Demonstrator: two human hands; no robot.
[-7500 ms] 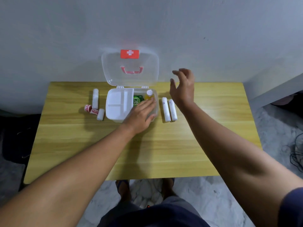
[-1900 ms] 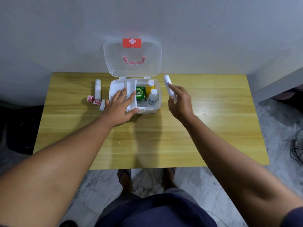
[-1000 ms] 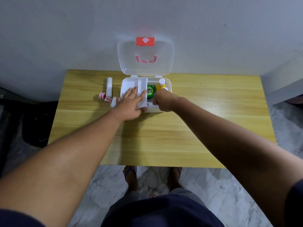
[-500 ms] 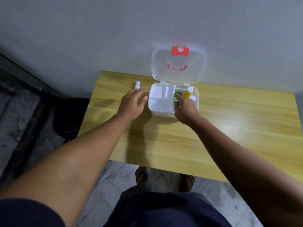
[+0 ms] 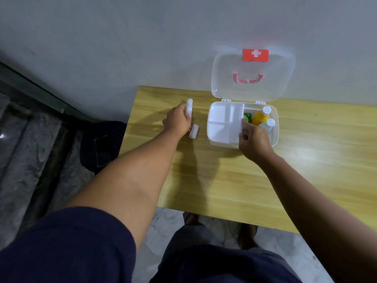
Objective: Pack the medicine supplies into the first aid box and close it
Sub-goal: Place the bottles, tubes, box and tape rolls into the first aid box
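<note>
1. Left hand (image 5: 177,121): arm stretched forward across the left end of the table (image 5: 306,180), palm down. The fingers are curled around the lower part of a long white roll (image 5: 189,106); the roll's upper end stands out beyond the fingertips.
2. A short white roll (image 5: 193,131) lies on the table just to the right of the left hand's knuckles, apart from the long roll. A small pink item shows at the hand's edge beside it; what it is cannot be told.
3. Right hand (image 5: 254,139): arm extended forward, hand over the near right part of the first aid box (image 5: 216,139). The fingers are bent and drawn together, fingertips pointing down into the box at the right edge of the white tray (image 5: 224,123). Whether they pinch anything cannot be told.
4. First aid box: sits open at the back of the table. The clear lid (image 5: 253,78) stands upright against the wall, with a red cross label (image 5: 255,55) at its top and a red handle (image 5: 247,78) below it.
5. Contents, placed from the right hand's fingertips:
   - Left of them: the white divided tray, its compartments bare.
   - Just beyond them: a green packet (image 5: 248,117).
   - Beyond and to the right: an orange bottle (image 5: 260,117) with a white cap.
   - To the right: a clear bottle (image 5: 268,125) with a white cap, touching the orange bottle.
</note>
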